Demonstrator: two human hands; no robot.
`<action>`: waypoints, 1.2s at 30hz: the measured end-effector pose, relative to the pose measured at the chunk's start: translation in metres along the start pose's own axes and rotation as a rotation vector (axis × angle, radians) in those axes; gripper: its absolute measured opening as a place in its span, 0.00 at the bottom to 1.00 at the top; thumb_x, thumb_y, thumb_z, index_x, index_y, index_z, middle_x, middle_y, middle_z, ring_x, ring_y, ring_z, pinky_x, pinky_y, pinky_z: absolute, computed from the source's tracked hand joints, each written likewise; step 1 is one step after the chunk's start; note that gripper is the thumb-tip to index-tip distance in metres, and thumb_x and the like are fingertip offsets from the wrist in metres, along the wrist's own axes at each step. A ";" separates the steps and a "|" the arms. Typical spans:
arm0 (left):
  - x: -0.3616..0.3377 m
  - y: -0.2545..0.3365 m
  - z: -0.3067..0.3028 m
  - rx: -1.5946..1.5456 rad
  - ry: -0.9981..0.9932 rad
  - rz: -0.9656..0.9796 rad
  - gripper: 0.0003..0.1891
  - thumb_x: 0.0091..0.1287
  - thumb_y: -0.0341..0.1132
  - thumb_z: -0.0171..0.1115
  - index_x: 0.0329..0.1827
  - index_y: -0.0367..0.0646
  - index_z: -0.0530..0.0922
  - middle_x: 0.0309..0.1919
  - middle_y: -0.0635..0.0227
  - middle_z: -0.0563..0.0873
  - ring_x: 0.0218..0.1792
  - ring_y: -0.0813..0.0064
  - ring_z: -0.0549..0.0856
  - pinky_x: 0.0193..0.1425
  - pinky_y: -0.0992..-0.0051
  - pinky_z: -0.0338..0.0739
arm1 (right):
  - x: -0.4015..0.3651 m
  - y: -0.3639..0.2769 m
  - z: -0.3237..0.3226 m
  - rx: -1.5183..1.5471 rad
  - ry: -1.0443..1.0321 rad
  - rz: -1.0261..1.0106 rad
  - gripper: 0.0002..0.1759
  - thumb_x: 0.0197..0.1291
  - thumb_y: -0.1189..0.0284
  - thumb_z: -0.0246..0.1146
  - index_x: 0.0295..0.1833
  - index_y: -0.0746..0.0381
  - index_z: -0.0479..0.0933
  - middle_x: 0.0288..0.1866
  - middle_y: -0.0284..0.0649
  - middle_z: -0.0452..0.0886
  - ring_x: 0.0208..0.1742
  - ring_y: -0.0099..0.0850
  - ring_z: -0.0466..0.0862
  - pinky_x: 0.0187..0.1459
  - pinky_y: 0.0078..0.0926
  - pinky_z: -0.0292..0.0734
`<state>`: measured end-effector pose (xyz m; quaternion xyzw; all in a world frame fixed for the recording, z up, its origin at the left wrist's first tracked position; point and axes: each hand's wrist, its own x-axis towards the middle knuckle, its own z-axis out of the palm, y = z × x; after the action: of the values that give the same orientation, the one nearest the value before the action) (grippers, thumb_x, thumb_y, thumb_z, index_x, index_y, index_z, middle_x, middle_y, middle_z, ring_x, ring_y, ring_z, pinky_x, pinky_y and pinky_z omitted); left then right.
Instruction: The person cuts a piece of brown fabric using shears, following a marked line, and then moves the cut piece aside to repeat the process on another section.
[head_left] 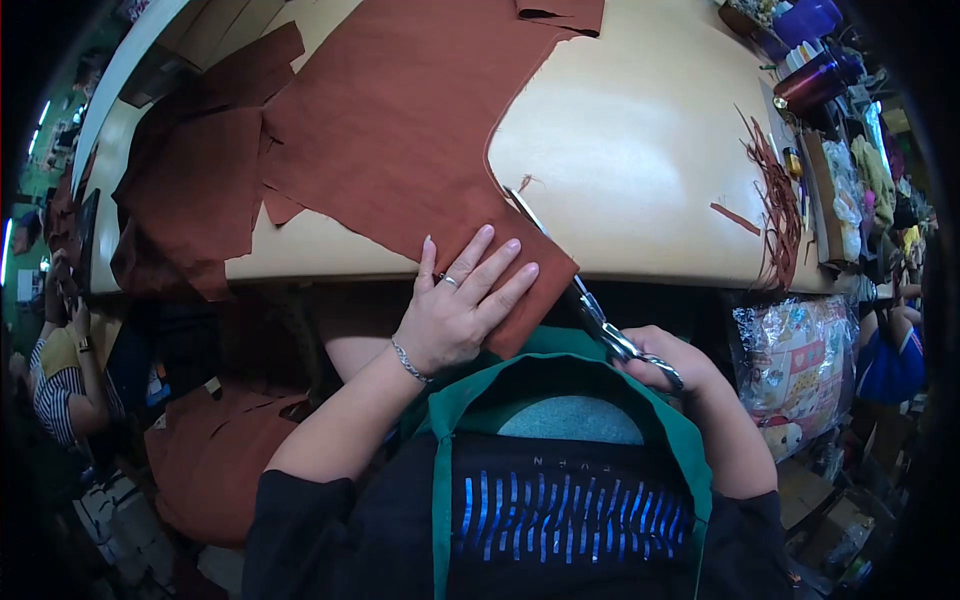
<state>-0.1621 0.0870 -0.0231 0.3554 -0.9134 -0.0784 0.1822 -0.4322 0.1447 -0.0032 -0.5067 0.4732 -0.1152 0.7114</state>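
Note:
A rust-brown fabric piece (400, 110) lies across the table, its lower end reaching over the front edge. My left hand (465, 300) rests flat on that lower end with the fingers spread. A ring and a chain bracelet are on it. My right hand (665, 360) is closed round the handles of metal scissors (600, 325). The blades run along the fabric's right edge, partly hidden by the cloth, and one tip shows on the table near the inner curve. A small scrap of thread (528, 181) lies by that tip.
More brown fabric (190, 190) is heaped at the table's left, and another pile (215, 450) sits below. Thin fabric strips (775, 200) lie at the right edge, near a dark tumbler (815, 82). A plastic-wrapped patterned bundle (795, 360) hangs below right. Another person (70, 370) is at far left.

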 end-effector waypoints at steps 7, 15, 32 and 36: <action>-0.006 0.011 -0.002 0.021 -0.027 0.012 0.21 0.58 0.38 0.51 0.58 0.58 0.70 0.60 0.69 0.68 0.64 0.64 0.63 0.62 0.44 0.43 | 0.005 -0.011 -0.007 0.071 -0.051 0.064 0.35 0.40 0.38 0.62 0.27 0.63 0.68 0.17 0.33 0.71 0.19 0.22 0.74 0.21 0.18 0.70; -0.009 0.011 0.000 0.070 0.000 0.044 0.22 0.58 0.43 0.53 0.58 0.62 0.69 0.60 0.70 0.68 0.63 0.62 0.64 0.59 0.44 0.55 | 0.022 -0.019 -0.011 0.017 -0.043 0.110 0.40 0.34 0.32 0.59 0.26 0.63 0.67 0.16 0.35 0.71 0.18 0.25 0.77 0.20 0.19 0.71; -0.007 0.017 -0.005 -0.027 -0.059 0.009 0.23 0.59 0.43 0.50 0.60 0.62 0.67 0.62 0.68 0.65 0.64 0.60 0.62 0.55 0.43 0.61 | 0.023 -0.016 0.000 -0.017 -0.014 0.029 0.41 0.33 0.30 0.57 0.25 0.63 0.67 0.16 0.34 0.72 0.19 0.24 0.75 0.21 0.19 0.71; -0.008 0.018 -0.002 -0.045 -0.060 0.015 0.23 0.59 0.43 0.51 0.60 0.62 0.67 0.62 0.68 0.65 0.64 0.60 0.62 0.55 0.43 0.62 | 0.028 -0.016 0.003 -0.027 0.017 0.021 0.41 0.33 0.29 0.56 0.24 0.62 0.67 0.16 0.33 0.71 0.19 0.23 0.75 0.22 0.19 0.70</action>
<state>-0.1669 0.1060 -0.0186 0.3418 -0.9192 -0.1081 0.1631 -0.4101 0.1211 -0.0053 -0.5102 0.4862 -0.1056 0.7015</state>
